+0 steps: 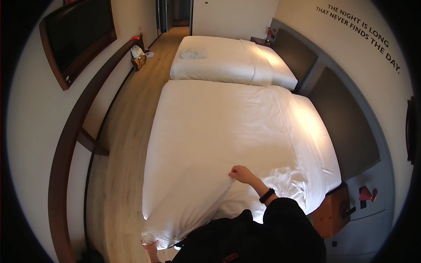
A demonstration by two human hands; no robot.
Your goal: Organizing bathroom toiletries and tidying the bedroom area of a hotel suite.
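A white duvet (210, 125) covers the nearer bed in front of me. My right hand (244, 174) pinches the duvet's near edge, which is pulled taut over the mattress's near side. Low at the bed's foot, my left hand (150, 248) grips a bunched corner of the same duvet; the picture's lower rim cuts off part of that arm. Between the two hands the cloth runs in slanting folds. Right of my right hand, a crumpled patch of white bedding (289, 182) lies near the turned-back band at the head end.
A second made bed (217, 62) with a folded item (192, 54) on it stands beyond. At right are a padded headboard (345, 118), wooden nightstand (330, 212) and red wall lamp (367, 194). A dark wooden ledge (64, 164) and wood floor (126, 157) run along the left.
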